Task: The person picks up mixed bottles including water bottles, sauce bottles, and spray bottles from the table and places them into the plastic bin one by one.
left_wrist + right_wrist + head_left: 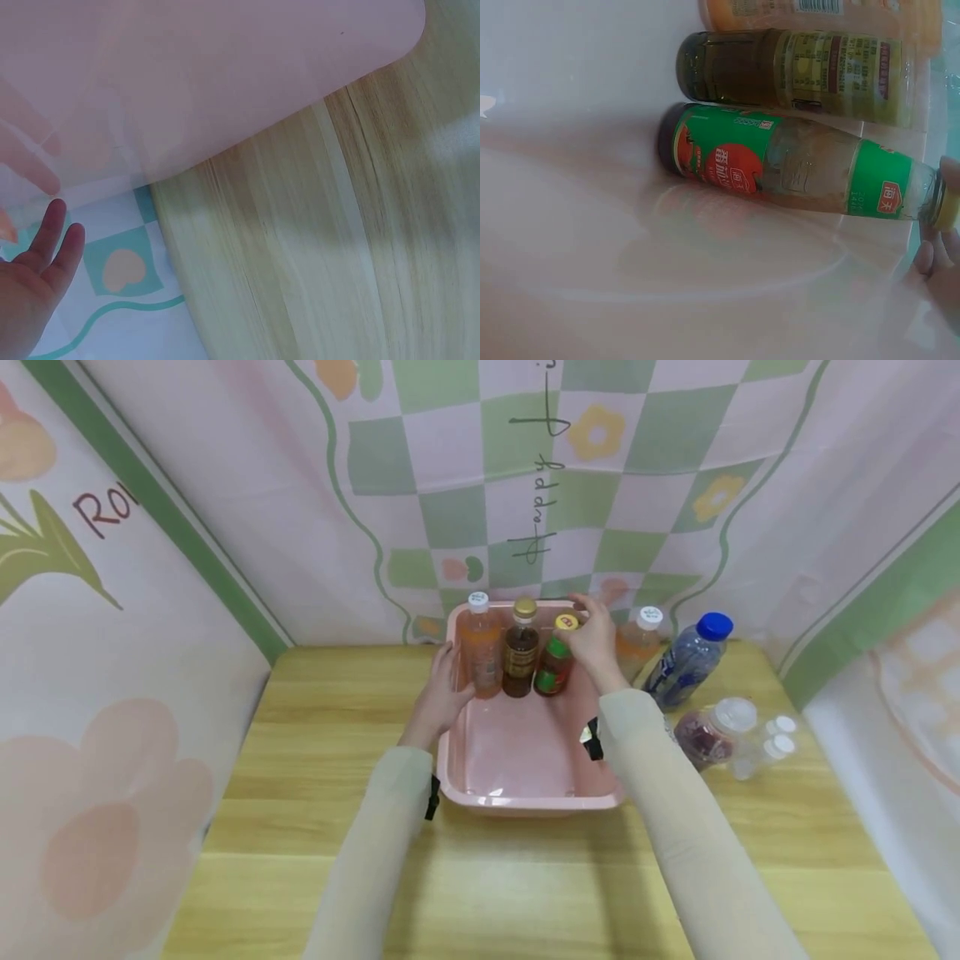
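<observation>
A pink plastic basin (517,752) stands on the wooden table. Along its far end stand an orange drink bottle (483,652), a dark sauce bottle (521,660) with a gold cap, and a ketchup bottle (735,157) with a green tomato label and yellow cap. My right hand (596,643) reaches over the basin's right side and pinches the ketchup bottle at its cap; the bottle is upright beside the dark one. At the left rim rests my left hand (438,697), its fingers straight along the outer wall (225,67) and its thumb over the edge.
Right of the basin stand another orange bottle (637,647), a blue-capped bottle (686,664), a clear jar (708,735) with dark contents and small white-capped bottles (772,747). A patterned curtain (525,485) closes off the table's back edge.
</observation>
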Available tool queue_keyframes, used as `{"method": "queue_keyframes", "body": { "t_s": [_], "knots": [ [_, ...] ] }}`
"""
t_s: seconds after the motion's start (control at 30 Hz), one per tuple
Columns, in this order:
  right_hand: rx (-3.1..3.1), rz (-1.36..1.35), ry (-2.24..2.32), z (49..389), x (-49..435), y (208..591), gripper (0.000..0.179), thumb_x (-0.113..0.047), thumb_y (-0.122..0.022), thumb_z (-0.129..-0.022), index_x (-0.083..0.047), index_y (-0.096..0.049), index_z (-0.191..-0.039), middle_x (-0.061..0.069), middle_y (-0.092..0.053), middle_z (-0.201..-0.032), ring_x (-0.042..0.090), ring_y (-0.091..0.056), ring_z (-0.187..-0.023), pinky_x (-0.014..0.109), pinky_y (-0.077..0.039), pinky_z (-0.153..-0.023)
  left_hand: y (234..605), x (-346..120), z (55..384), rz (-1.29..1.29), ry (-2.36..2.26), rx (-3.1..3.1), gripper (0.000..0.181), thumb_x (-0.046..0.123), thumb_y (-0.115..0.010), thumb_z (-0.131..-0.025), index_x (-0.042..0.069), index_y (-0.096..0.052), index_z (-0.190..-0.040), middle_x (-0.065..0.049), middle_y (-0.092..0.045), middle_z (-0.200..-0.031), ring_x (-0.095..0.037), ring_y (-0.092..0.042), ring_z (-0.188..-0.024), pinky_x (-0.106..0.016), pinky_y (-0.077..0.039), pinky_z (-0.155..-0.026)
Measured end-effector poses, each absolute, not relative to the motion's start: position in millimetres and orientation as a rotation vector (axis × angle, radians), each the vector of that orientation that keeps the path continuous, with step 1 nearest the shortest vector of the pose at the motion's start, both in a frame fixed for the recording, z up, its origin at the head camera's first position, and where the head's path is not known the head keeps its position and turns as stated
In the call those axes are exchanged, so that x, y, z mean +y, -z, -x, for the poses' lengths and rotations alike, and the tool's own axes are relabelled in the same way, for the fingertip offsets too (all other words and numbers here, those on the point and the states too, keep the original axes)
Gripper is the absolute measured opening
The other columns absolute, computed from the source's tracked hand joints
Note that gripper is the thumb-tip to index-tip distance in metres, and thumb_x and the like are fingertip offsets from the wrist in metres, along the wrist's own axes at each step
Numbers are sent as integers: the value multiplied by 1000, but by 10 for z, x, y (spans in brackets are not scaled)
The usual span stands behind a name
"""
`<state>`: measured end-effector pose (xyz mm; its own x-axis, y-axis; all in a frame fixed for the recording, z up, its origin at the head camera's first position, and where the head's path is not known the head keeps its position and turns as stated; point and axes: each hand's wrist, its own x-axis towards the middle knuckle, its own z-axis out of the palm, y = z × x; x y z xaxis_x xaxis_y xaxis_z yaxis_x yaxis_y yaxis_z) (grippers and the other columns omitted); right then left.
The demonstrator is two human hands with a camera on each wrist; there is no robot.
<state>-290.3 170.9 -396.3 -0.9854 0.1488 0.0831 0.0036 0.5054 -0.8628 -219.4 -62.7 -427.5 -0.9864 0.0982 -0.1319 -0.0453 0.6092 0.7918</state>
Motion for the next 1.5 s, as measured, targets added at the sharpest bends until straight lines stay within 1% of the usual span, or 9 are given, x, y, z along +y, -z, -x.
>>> {"method": "queue_keyframes", "body": {
  "t_s": [0.23,0.47,0.7,0.87,1.0,1.2,1.33,1.5],
  "knots": [
    [-2595,110,-1523,2891,1660,3975,62,5,-66,-81,-3,-45,-139,23,-45,-138,35,-50,-128,40,-48,-104,4258,-636,2208,-49,-1285,2670,77,21,-55,-91,19,-12,-155,8,1,-162,-26,-24,-146,-46,-40,-111],
    [-2591,134,-1565,2880,1667,3995,61,4,-65,-83,-4,-43,-140,21,-45,-140,33,-49,-130,40,-48,-105,4250,-630,2204,-54,-1260,2665,78,21,-56,-91,20,-11,-155,8,1,-162,-27,-26,-146,-46,-43,-108],
    [-2612,149,-1602,2868,1682,3986,62,2,-64,-85,-3,-41,-142,22,-45,-141,34,-49,-129,40,-47,-105,4238,-622,2208,-66,-1260,2661,79,19,-57,-91,19,-10,-155,6,2,-162,-27,-24,-147,-47,-39,-111],
    [-2613,146,-1644,2870,1687,3983,61,3,-63,-85,-2,-40,-142,20,-43,-144,33,-49,-130,40,-48,-105,4227,-619,2207,-61,-1276,2651,79,18,-57,-90,18,-12,-155,6,2,-162,-27,-24,-146,-46,-40,-111],
    [-2621,138,-1655,2864,1686,3975,60,3,-63,-86,-1,-40,-142,20,-43,-145,32,-49,-130,40,-48,-105,4218,-619,2210,-76,-1247,2659,78,18,-57,-90,18,-12,-155,5,2,-162,-27,-25,-146,-46,-42,-109],
    [-2645,129,-1662,2855,1687,3959,60,3,-61,-87,-1,-39,-143,21,-44,-144,33,-49,-130,41,-47,-105,4215,-624,2211,-63,-1221,2645,78,19,-57,-91,21,-12,-155,6,3,-162,-29,-29,-144,-46,-42,-109],
    [-2645,118,-1683,2854,1693,3944,60,3,-61,-87,-1,-39,-143,22,-43,-145,34,-48,-131,41,-47,-105,4221,-630,2212,-69,-1197,2648,78,18,-58,-91,22,-13,-154,8,5,-162,-31,-35,-140,-45,-47,-104],
    [-2649,117,-1738,2861,1710,3920,62,-1,-62,-88,-1,-36,-144,22,-39,-148,34,-42,-135,42,-45,-108,4223,-634,2213,-81,-1165,2658,79,16,-58,-89,22,-15,-154,8,7,-162,-32,-38,-139,-45,-47,-103]
  ]
}}
